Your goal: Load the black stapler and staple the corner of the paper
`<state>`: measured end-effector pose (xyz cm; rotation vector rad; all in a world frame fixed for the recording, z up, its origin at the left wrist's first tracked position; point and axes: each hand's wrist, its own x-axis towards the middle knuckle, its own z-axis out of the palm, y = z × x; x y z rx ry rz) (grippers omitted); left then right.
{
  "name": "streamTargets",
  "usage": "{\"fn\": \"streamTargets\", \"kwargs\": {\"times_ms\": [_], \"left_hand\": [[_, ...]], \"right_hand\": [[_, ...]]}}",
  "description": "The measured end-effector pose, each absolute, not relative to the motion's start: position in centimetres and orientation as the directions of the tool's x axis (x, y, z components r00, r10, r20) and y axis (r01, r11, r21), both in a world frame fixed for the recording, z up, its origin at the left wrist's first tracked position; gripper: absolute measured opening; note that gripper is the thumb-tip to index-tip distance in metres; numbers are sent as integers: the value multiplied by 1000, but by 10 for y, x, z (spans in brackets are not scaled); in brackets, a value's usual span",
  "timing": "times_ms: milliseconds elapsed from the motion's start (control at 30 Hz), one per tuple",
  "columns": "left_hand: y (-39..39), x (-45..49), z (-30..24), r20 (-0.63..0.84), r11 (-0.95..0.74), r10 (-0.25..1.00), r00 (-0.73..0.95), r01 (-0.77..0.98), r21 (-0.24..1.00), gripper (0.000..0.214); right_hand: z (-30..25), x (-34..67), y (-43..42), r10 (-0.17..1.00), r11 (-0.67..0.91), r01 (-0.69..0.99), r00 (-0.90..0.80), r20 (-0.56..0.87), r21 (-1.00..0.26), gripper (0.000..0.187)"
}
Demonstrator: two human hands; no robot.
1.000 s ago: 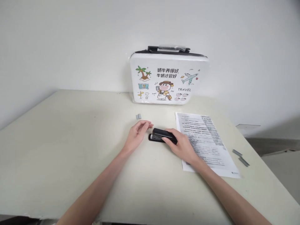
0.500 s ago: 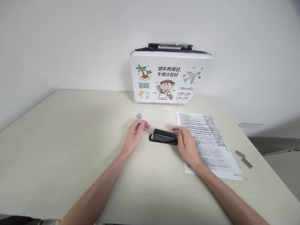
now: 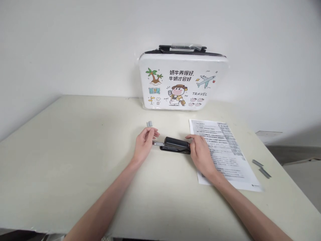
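Note:
A black stapler [image 3: 177,143] lies on the table between my hands, its front pointing left. My right hand [image 3: 200,150] grips its rear end, with the fingers around the back. A silvery metal tray [image 3: 158,144] sticks out of the stapler's front. My left hand [image 3: 144,142] is just beside the tray's tip, its fingers loosely curved and partly apart, with nothing visible in them. Whether it touches the tray is hard to see. Behind that hand lies a small grey staple strip [image 3: 149,124].
A printed sheet of paper [image 3: 223,160] lies partly under my right hand and wrist. Two more staple strips [image 3: 264,173] are near the table's right edge. A white cartoon-printed case [image 3: 184,82] with a black handle stands against the wall at the back.
The metal tray has slid out of the stapler's front toward my left hand. Both hands have stayed in nearly the same place.

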<state>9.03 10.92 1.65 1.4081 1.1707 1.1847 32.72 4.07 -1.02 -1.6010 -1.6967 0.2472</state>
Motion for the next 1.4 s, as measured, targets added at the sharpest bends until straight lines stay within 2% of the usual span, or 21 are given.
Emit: {"fn": "streamTargets", "kwargs": {"times_ms": [133,333,500,600,700,867,1033,1233,1400], "left_hand": [[107,90,19,90,-100,992,88,113,989,32],[108,90,14,105,-116,987,122,89,989,37],[110,92,9,106,-102,984,147,-32,994,49],[110,93,10,37,-4,985,167,-195,981,54],[109,94,10,-90,175,964,251,-344,923,56],[104,95,9,-271,412,891,363,-402,818,58],[101,97,10,-316,479,859,402,-418,771,53],[102,97,8,-270,427,875,402,-376,822,47],[100,98,9,-286,465,847,447,-367,805,47]], "right_hand": [[-1,321,36,914,230,732,64,401,-642,30],[0,318,33,890,361,781,-125,439,-510,31],[-1,317,30,821,465,724,-135,555,-510,18],[2,313,26,729,572,687,-174,662,-449,25],[6,309,23,644,643,674,-219,733,-363,36],[11,305,19,564,681,687,-273,779,-253,35],[11,304,18,581,657,709,-262,770,-254,26],[6,304,19,688,581,748,-238,686,-322,20],[7,304,20,679,579,765,-260,686,-283,22]]}}
